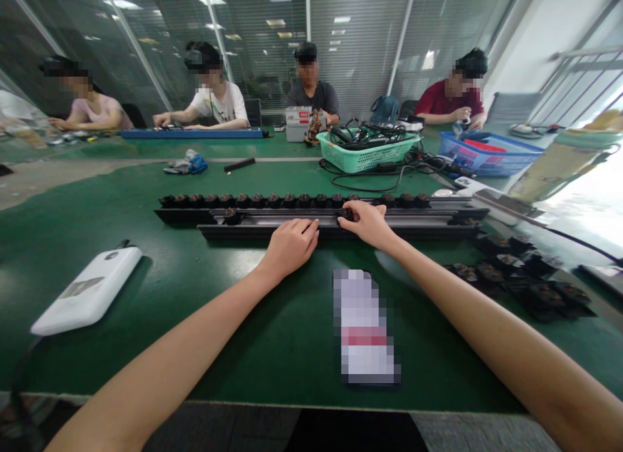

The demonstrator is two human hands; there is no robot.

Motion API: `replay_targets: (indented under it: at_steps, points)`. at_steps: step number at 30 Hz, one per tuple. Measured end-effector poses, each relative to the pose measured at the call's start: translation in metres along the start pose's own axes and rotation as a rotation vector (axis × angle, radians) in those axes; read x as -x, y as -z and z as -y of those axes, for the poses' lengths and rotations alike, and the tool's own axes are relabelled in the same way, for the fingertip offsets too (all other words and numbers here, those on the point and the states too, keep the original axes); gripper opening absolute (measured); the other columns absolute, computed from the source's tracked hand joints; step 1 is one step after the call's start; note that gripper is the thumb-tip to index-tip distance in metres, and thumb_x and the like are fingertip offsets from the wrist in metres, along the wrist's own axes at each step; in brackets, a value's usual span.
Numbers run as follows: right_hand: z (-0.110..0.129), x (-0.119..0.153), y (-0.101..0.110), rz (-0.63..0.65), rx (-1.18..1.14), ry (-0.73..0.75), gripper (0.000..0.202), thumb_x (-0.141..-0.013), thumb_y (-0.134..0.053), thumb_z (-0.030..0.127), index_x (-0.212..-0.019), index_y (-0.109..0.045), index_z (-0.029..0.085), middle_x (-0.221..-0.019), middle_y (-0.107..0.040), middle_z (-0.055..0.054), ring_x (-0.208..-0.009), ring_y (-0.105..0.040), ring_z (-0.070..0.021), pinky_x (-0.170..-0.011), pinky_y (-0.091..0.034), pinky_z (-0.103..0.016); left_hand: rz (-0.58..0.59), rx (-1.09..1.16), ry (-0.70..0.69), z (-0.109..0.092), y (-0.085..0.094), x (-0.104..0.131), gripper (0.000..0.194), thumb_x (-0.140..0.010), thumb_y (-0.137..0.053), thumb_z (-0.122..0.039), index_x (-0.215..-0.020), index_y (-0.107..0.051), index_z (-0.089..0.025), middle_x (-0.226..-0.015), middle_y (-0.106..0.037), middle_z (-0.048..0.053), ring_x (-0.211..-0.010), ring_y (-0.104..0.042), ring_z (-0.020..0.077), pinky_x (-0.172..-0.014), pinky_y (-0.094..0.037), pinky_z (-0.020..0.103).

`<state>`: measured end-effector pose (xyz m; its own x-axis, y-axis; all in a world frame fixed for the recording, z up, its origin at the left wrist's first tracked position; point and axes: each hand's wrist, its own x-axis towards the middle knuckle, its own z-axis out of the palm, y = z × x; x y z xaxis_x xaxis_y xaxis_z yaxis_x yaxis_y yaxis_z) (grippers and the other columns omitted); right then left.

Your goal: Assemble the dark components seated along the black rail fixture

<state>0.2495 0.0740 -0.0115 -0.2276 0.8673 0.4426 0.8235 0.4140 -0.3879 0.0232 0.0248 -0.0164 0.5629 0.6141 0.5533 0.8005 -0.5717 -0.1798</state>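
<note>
A long black rail (263,231) with a silvery channel lies crosswise before me. My left hand (294,244) rests on its front edge, the fingers closed together over it. Between the thumb and fingers of my right hand (368,222) is a small black socket module (346,214) with coppery parts, held at the channel. Another such module (231,215) sits toward the channel's left end. Right behind is a second black rail (187,215), with a row of similar modules (289,200) along it.
Loose black modules (506,270) are heaped at the right. A phone (365,328) lies in front of me, and a white power bank (90,289) at left. Beyond the rails stand a green basket of cables (367,156) and a blue basket (487,156). Several people sit across the table.
</note>
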Motion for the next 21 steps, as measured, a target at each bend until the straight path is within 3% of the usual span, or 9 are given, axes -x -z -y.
replay_targets:
  at_steps: [21]
  points:
    - [0.0021,0.0006,0.0008,-0.013,-0.004,-0.023,0.031,-0.086,-0.057,0.041,-0.105,-0.068,0.020,-0.094,-0.071,-0.007,-0.089,-0.061,-0.0264,-0.082,-0.027,-0.037,-0.009,0.007,-0.002,0.0009,0.0002,0.0005,0.037,-0.104,-0.043,-0.026,-0.125,-0.068,-0.008,-0.114,-0.074,0.015,-0.104,-0.068,0.0258,-0.090,-0.055,0.041]
